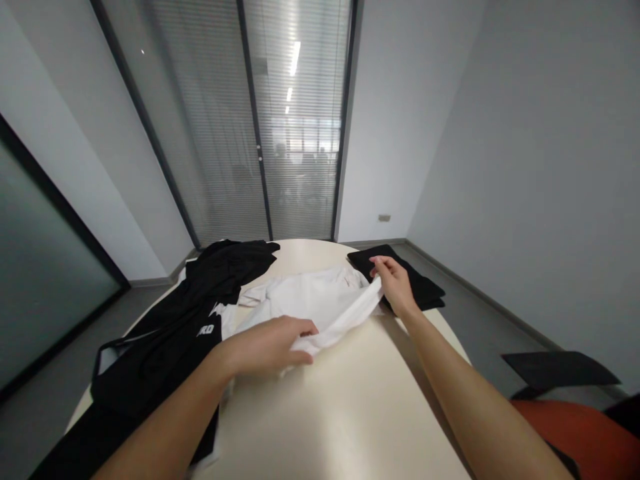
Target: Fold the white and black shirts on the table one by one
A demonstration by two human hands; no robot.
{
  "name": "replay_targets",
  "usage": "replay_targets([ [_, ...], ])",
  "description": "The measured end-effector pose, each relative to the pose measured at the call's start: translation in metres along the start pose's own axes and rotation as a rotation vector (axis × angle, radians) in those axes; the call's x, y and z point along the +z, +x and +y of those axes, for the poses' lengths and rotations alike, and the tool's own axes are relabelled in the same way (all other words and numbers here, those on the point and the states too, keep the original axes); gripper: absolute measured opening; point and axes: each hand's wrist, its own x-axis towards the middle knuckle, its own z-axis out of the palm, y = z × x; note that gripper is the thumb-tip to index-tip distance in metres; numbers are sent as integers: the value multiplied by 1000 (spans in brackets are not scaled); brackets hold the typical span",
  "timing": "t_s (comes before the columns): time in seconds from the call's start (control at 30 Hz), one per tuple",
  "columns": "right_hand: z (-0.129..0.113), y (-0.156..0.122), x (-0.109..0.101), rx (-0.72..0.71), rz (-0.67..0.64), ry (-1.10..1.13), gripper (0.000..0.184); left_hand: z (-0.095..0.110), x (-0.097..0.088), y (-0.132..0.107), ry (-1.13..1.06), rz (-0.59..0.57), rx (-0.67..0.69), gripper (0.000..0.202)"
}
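A white garment (310,300), which looks like a shirt, is spread across the middle of the table, its near edge partly lifted on the right. My right hand (395,283) is closed in a pinch on that right edge and holds it above the tabletop. At the garment's near left edge is my left hand (270,343), thumb and index finger apart with white cloth showing in the gap. Its other fingers are hidden from the camera.
Black clothing with white lettering (190,333) lies heaped along the left side of the pale round table (320,413). A folded black garment (420,283) rests at the back right. Beyond the right edge stands an orange chair (575,433). Glass panels with blinds (295,167) rise behind.
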Motion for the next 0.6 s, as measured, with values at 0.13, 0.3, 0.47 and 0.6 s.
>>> replay_targets([
  [0.13,-18,-9,-7,238,-458,336,32,27,5,-12,-118,-385,54,46],
  [0.3,-29,-18,-13,453,-1017,263,54,33,10,-14,-362,-644,91,43],
  [0.47,-13,-20,4,264,-917,-87,41,3,10,2,-185,-254,-31,38],
  [0.6,7,-21,11,100,-871,-315,37,-32,17,16,153,124,-249,36],
])
